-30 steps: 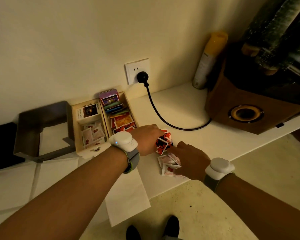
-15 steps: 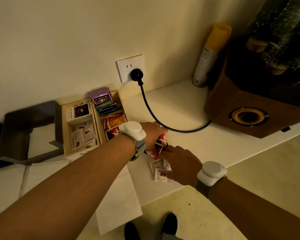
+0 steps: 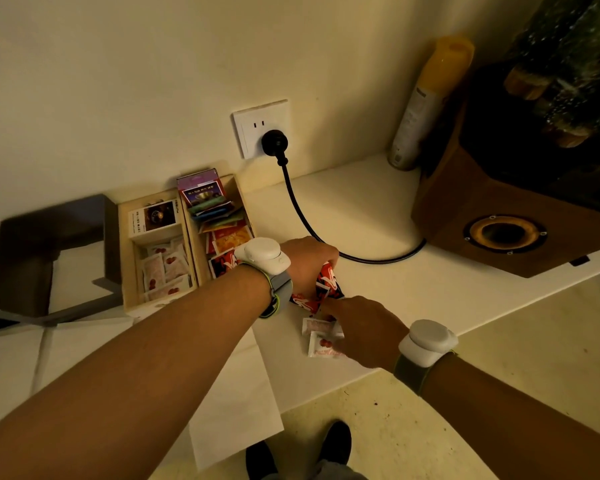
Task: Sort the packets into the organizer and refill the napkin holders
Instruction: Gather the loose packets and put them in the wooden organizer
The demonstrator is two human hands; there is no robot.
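A wooden organizer (image 3: 127,271) with two long compartments stands against the wall; white packets fill the left one, coloured packets the right one. My left hand (image 3: 309,261) is closed around a bunch of red-and-black packets (image 3: 326,284) on the white counter, just right of the organizer. My right hand (image 3: 361,327) lies directly in front of them, fingertips on those packets and palm over some white packets with red print (image 3: 321,342). A dark metal napkin holder (image 3: 52,237) sits at the left, with white napkins (image 3: 236,403) spread across the counter front.
A black cable (image 3: 302,216) runs from the wall socket (image 3: 260,128) across the counter to a brown wooden speaker box (image 3: 510,216) at the right. A yellow-capped spray can (image 3: 426,102) stands in the corner. The counter edge is close to my right wrist.
Both hands have stayed on the packet pile, my left hand gathering the red-and-black packets more tightly. The view has shifted slightly.
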